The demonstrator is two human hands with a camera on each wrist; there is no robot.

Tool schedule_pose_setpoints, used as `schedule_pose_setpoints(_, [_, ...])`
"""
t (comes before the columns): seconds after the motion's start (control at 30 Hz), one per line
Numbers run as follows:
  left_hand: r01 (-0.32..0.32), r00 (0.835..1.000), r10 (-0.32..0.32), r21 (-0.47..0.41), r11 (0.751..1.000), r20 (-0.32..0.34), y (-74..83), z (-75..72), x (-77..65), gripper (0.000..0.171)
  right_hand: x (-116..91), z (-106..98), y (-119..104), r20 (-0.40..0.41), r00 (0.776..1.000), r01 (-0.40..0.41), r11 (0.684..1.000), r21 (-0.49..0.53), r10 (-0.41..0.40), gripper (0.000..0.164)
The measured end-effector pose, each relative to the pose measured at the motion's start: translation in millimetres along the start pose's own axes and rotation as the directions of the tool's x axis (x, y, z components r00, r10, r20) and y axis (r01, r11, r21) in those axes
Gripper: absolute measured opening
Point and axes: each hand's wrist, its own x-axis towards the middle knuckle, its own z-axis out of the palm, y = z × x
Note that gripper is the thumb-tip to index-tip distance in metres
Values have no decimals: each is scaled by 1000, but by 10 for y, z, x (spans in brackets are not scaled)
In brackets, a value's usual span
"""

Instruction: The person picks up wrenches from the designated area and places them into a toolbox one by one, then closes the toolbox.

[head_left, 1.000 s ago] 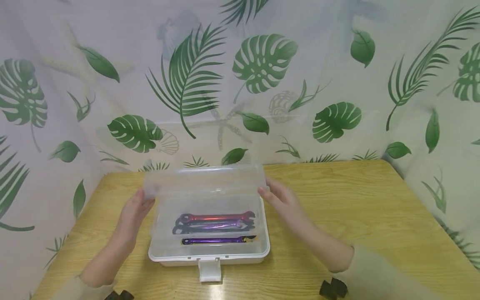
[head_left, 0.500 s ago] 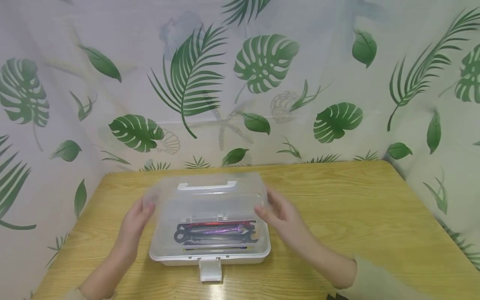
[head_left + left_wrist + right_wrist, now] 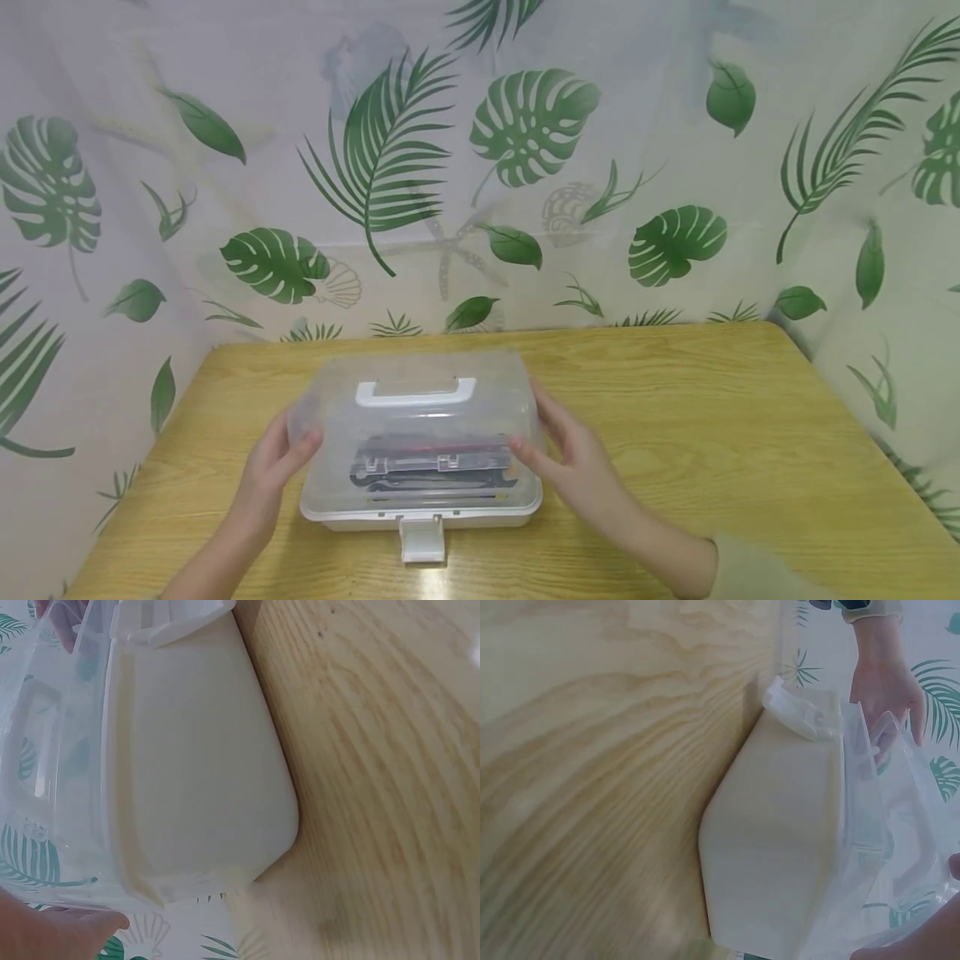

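A toolbox with a white base (image 3: 352, 525) and a clear plastic lid (image 3: 480, 417) sits on the table, with its lid lowered close over the base. A white handle (image 3: 416, 398) tops the lid. Several wrenches (image 3: 431, 477) show dimly through the plastic. At the front, the white latch (image 3: 422, 540) hangs folded out and down. My left hand (image 3: 270, 467) holds the lid's left side, thumb on top. On the right side, my right hand (image 3: 573, 454) grips the lid the same way, its fingers partly hidden behind it.
The wooden table (image 3: 675, 400) extends to both sides of the box, with more of it on the right. A leaf-printed curtain (image 3: 570, 150) hangs behind the table and along both sides.
Both hands have swung the lid forward and down over the wrenches, and its handle has come into view on top. The base and the hanging latch have stayed in place.
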Motion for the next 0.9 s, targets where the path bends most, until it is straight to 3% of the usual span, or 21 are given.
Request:
schedule_pose_setpoints(0.3, [-119,993,116,100,988,34,-77,5,-83,57,-107,45,77,-23,998,50,997,-52,-51,80])
schedule_pose_setpoints(0.43, [-178,984,172,189,966,48,-125,-10,-114,61,-154,56,86,-32,998,59,994,-91,-63,83])
schedule_pose_setpoints(0.6, [-259,966,252,214,942,58,-225,-8,-153,67,-205,82,126,-43,996,64,985,-160,-72,84])
schedule_pose_setpoints(0.73, [-301,954,293,207,931,66,-305,5,-177,73,-247,104,153,-48,999,14,978,-206,-24,87])
schedule_pose_setpoints(0.9, [-302,953,293,243,922,72,-364,16,-193,78,-284,126,164,-52,998,-54,974,-219,44,91])
